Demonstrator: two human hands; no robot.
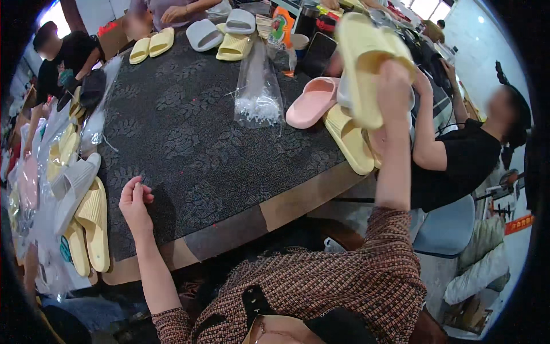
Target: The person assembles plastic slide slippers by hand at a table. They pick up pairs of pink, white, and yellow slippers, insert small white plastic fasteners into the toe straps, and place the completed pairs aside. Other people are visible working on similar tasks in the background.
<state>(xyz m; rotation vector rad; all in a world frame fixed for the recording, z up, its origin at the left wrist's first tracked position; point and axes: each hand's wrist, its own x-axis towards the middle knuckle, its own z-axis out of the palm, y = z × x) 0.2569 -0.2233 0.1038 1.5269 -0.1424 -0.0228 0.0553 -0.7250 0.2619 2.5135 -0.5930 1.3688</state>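
Note:
My right hand [395, 86] is raised over the right end of the table, gripping a pair of pale yellow slippers [361, 43], slightly blurred by motion. Beneath them lie a pink slipper [313, 103] and another yellow slipper [350, 140], with more slippers partly hidden behind my forearm. At the table's near left, my left hand [136, 206] rests with its fingers curled together and nothing visible in them. A grey slipper [77, 180] and yellow slippers [93, 221] are piled to its left.
The table has a dark flower-patterned cover [189, 137]. A clear bag of small white pieces [259, 103] lies on it. More yellow slippers [152, 46] and grey slippers [204, 35] are along the far edge. A person in black [464, 157] sits close on the right; others work around.

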